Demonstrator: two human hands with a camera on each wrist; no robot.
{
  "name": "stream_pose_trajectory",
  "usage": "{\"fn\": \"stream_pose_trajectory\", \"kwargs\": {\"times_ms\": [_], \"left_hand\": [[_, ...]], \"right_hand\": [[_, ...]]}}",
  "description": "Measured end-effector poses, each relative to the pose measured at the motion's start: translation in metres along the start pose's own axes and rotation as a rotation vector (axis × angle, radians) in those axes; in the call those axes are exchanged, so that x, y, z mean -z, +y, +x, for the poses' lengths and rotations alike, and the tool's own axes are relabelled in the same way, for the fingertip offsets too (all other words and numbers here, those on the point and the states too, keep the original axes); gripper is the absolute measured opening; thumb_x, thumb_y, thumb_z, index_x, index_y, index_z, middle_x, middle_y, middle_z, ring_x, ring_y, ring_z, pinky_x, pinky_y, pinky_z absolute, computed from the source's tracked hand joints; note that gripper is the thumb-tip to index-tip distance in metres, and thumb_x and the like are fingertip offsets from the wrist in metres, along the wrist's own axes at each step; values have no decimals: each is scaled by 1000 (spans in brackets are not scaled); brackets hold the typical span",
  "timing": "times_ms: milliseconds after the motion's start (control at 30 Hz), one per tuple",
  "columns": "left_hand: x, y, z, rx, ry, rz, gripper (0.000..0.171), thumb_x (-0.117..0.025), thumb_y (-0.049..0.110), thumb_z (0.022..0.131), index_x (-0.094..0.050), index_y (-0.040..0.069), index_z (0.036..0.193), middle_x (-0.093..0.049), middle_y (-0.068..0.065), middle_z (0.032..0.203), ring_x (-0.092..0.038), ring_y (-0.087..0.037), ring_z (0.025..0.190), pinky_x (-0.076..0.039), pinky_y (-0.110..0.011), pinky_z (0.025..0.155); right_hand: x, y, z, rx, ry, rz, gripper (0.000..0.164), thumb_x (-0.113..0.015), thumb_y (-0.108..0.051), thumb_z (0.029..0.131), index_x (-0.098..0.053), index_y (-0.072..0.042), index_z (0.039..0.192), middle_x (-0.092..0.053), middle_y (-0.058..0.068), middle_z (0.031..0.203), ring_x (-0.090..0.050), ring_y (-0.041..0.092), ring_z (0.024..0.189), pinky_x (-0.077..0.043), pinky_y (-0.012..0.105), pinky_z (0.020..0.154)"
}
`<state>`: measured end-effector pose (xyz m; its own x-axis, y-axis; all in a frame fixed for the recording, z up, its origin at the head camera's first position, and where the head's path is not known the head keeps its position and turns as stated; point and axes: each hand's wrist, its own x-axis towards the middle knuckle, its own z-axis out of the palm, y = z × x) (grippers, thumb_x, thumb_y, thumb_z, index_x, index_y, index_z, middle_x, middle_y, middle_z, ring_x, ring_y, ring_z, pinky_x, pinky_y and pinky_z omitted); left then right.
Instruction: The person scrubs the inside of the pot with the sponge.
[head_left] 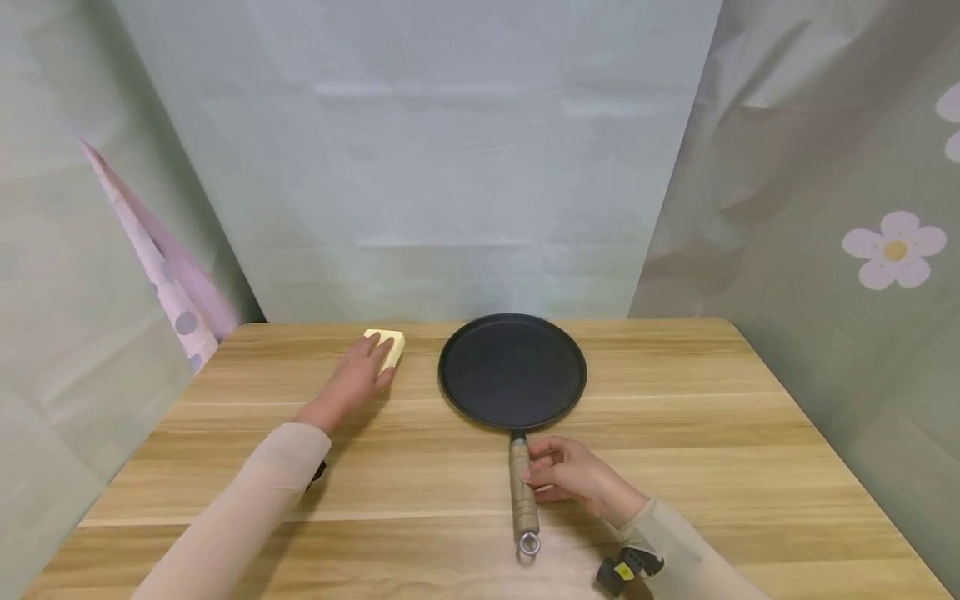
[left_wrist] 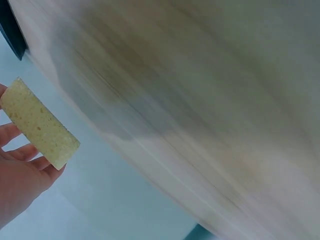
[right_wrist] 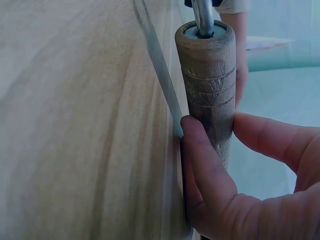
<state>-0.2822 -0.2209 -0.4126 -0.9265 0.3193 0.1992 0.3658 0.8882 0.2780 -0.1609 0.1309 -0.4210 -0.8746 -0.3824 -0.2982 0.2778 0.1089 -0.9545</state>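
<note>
A pale yellow sponge [head_left: 396, 347] is gripped by my left hand [head_left: 358, 375] at the far left of the table. The left wrist view shows the porous side of the sponge [left_wrist: 41, 124], with the fingers and thumb of the left hand [left_wrist: 22, 175] along its edges. A round black flat pan [head_left: 512, 371] lies at the table's middle, its wooden handle [head_left: 523, 504] pointing toward me. My right hand [head_left: 577, 482] pinches that handle from the right. In the right wrist view, thumb and fingertips sit on opposite sides of the handle [right_wrist: 212, 95].
The wood-grain table [head_left: 712, 417] ends at a back edge just beyond the pan. Pale cloth [head_left: 450, 167] hangs behind it and at both sides, with flowers printed on the right. A metal hanging ring [head_left: 528, 544] tips the handle. A black strap device [head_left: 630, 570] is on the right wrist.
</note>
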Motion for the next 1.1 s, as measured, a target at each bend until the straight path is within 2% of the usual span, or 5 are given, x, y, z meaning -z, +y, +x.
{"fn": "stream_pose_trajectory", "kwargs": {"times_ms": [267,633,900,1100], "left_hand": [[-4,16,9,-62,42,-12,55,-56,17,96,-38,-7,143,-31,-34,145,-27,-51,135,-25,-65,105],[-10,43,22,-102,24,-41,57,-57,19,97,-37,-3,145,-31,-30,148,-27,-48,137,-27,-64,105],[-17,68,33,-148,20,-51,55,-58,17,96,-39,-3,144,-33,-29,147,-29,-46,137,-29,-60,106],[-22,83,40,-178,-6,-79,54,-55,18,98,-38,-2,145,-32,-29,148,-27,-45,138,-27,-60,107]], "right_hand": [[0,0,0,-7,6,3,44,-66,2,84,-44,14,120,-57,13,95,-61,17,78,-56,39,76],[0,-1,1,-8,3,-2,42,-66,2,84,-45,13,119,-58,11,94,-61,16,78,-56,39,76],[0,-1,0,-4,1,7,42,-66,3,84,-45,14,119,-57,10,92,-61,16,77,-56,39,76],[0,0,0,-7,2,4,42,-66,2,85,-45,14,119,-57,11,93,-61,16,78,-56,39,76]]}}
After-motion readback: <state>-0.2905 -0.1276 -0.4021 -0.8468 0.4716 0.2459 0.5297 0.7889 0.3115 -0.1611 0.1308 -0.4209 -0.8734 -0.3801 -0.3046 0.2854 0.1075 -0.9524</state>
